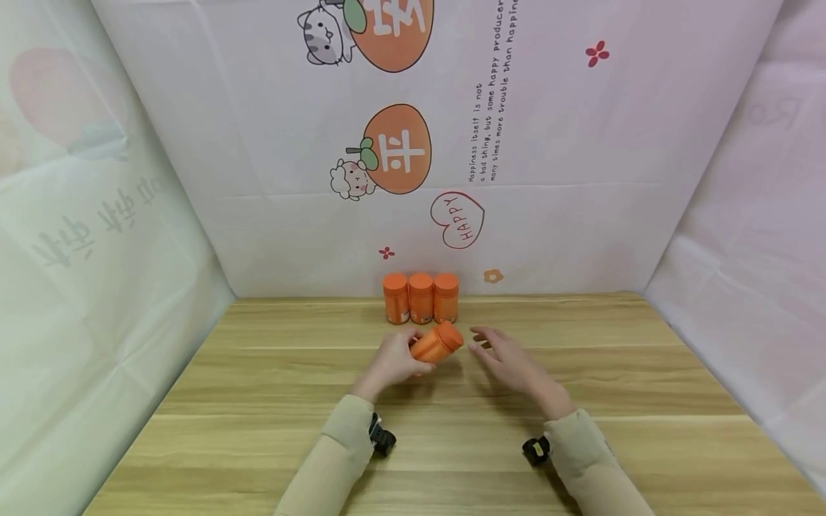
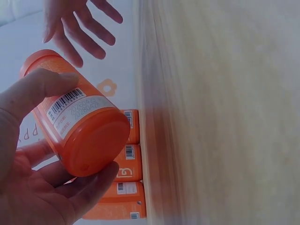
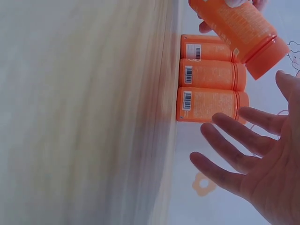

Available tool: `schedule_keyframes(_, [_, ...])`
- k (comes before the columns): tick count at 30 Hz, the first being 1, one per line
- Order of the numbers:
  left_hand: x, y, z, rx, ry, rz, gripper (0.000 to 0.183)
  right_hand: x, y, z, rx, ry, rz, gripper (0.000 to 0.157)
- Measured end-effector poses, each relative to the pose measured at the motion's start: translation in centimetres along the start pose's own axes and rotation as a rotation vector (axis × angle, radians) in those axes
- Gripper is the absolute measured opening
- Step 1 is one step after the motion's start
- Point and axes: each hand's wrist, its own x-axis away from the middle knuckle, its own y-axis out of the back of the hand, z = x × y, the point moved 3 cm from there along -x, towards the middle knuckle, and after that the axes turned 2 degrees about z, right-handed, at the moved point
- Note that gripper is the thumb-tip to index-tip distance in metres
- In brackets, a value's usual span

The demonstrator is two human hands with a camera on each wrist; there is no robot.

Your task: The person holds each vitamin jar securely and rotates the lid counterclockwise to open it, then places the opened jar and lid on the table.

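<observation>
My left hand grips an orange lidded jar above the table, tilted with its lid toward the right. In the left wrist view the thumb lies across the label of this jar, and the fingers curl under it near the base. My right hand is just right of the lid, apart from it, with fingers spread and nothing in them, as the right wrist view of the hand shows. Behind the held jar, three matching orange jars stand upright side by side in a row.
The wooden table meets a white printed cloth backdrop right behind the row of jars. White cloth walls close off the left and right sides.
</observation>
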Motion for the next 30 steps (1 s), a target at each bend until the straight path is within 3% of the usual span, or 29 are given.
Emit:
schedule_keyframes(7, [0.0, -0.2, -0.2, -0.029, -0.012, -0.004, 0.046, -0.3, -0.1, 0.6, -0.020, 0.031, -0.037, 0.052])
schedule_keyframes(21, [0.2, -0.5, -0.7, -0.010, -0.036, 0.041, 0.044, -0.6, -0.7, 1.7, -0.040, 0.066, -0.031, 0.051])
schedule_keyframes(30, [0.6, -0.5, -1.1, -0.061, -0.040, 0.062, 0.042, -0.6, -0.8, 2.6, -0.038, 0.078, -0.038, 0.047])
